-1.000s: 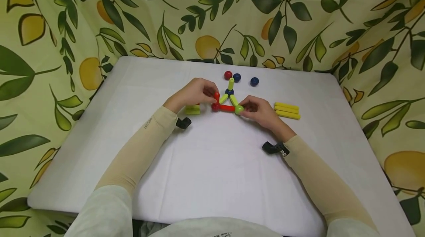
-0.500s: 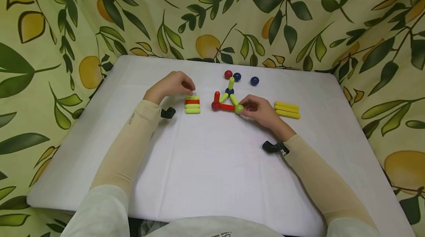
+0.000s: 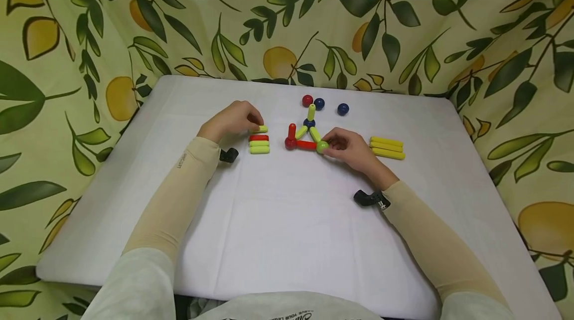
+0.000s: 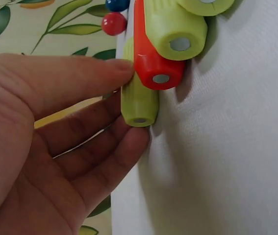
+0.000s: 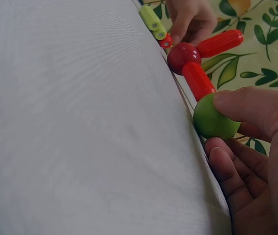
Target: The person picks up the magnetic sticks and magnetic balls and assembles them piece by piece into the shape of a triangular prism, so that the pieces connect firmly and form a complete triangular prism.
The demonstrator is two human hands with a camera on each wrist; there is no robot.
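My left hand is at the far end of a short row of magnetic rods. Thumb and fingers pinch its rearmost light-green rod, which sits slightly apart from the red rod in the head view. Two more light-green rods lie nearer. With thumb and fingers, my right hand grips a green ball at one corner of a triangle of rods and balls. A red ball with an upright red rod and a blue ball with an upright light-green rod form the other corners.
Behind the triangle lie a loose red ball and two blue balls. Several longer yellow rods lie right of my right hand. A white cloth covers the table, and a patterned curtain hangs behind it.
My left hand has left the upright red rod, moved left to the row of rods and taken hold of the rearmost light-green one, shifting it slightly back. My right hand has stayed on the green ball.
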